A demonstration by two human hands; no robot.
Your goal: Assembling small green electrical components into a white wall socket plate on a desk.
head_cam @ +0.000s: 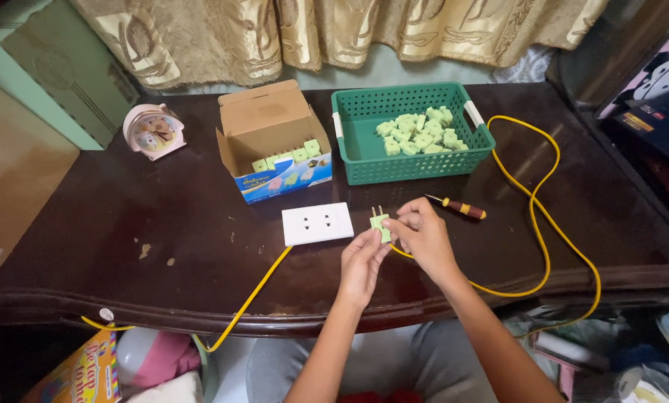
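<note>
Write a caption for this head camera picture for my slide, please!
Two hands hold a green plug beside a white socket.

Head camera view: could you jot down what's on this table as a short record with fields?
Left hand: left hand touches the light green plug from below
Right hand: right hand pinches the same plug, prongs up
Cable: yellow cable runs from the plug and loops right
Outlet: white socket plate lies flat, left of the hands
Basket: green basket holds many green plugs
Box: open cardboard box with more plugs
Tool: screwdriver beside the right hand
Other: pink clock
</note>
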